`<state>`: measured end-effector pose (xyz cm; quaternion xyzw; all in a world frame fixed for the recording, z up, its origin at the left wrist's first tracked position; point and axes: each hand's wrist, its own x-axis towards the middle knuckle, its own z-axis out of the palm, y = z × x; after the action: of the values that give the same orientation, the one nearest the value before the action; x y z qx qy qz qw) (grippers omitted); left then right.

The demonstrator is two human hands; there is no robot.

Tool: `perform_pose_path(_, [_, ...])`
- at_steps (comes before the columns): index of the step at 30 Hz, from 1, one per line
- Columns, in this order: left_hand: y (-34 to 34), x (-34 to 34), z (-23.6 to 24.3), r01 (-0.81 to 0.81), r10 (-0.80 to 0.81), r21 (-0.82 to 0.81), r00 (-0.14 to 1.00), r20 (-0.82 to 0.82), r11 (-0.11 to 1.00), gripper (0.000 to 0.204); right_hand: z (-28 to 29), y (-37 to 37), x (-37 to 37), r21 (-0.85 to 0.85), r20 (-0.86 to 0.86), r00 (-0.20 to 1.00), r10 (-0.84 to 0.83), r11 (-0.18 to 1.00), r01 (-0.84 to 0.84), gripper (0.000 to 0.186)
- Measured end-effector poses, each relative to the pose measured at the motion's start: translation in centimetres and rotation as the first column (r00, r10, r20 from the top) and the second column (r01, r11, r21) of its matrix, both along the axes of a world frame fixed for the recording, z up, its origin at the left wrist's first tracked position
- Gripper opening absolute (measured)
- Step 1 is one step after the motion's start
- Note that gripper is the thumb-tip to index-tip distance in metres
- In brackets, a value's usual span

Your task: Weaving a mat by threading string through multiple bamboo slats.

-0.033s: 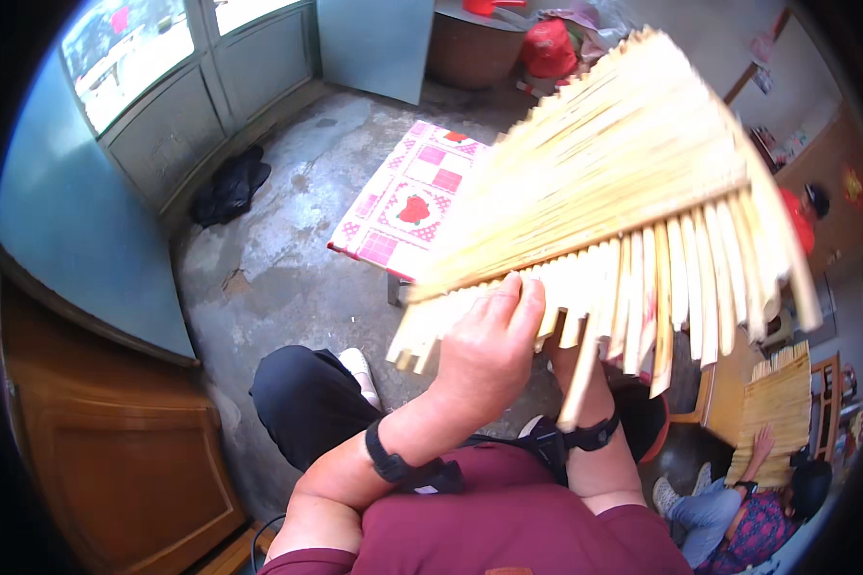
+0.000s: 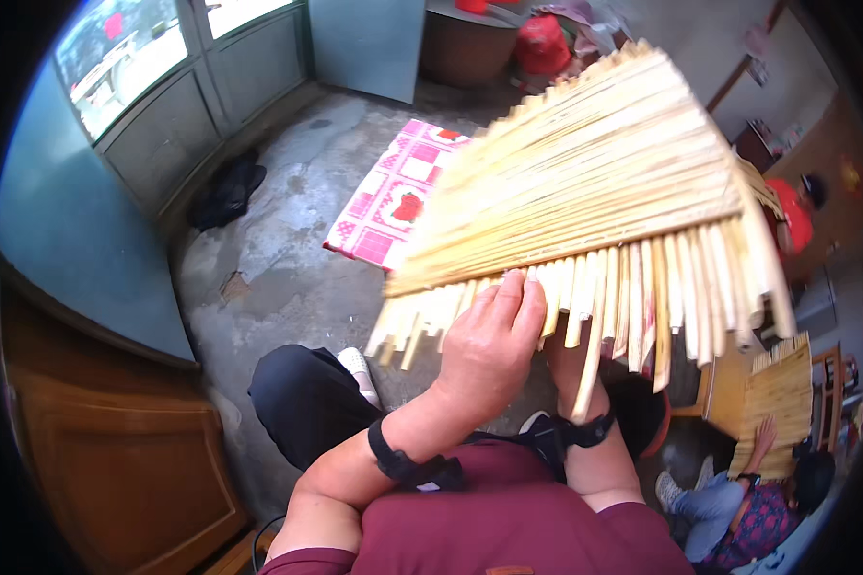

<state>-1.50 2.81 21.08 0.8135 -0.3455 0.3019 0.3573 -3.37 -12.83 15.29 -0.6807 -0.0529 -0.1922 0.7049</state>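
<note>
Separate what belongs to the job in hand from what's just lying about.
In use: pale-yellow mat of thin stalks, gripped by the left hand; possibly the pink-and-white patterned tabletop.
Apparently lying about: crumpled black bundle; rounded red bundle.

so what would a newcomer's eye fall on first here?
First, the large fan-shaped mat of pale stalks right of centre, loose ends splayed along its lower edge, where the person's left grip holds it. Next, the pink-and-white patterned cover to its left, partly hidden behind the mat. Then, at lower right, a co-worker in a patterned top with a hand on another stalk mat.
</note>
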Motion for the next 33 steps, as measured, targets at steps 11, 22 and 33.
perform_pose_path(11, [-5.9,-0.9,-13.1,-0.058,-0.019,0.464,0.987,0.16,0.884,0.033,-21.3,-4.3,-4.1,-0.602,-0.233,0.944,-0.234,0.797,0.049,0.037])
perform_pose_path(22, [-5.6,-0.4,-16.3,0.295,-0.131,0.591,0.943,-0.305,0.751,0.045,-26.9,-3.2,-5.0,-0.657,-0.319,0.853,-0.413,0.745,0.116,0.041])
perform_pose_path(33, [-3.2,4.7,-16.4,0.192,-0.147,0.219,0.968,-0.206,0.957,0.02,-27.0,-4.7,-10.2,-0.082,-0.79,0.613,0.003,0.99,-0.111,0.037])
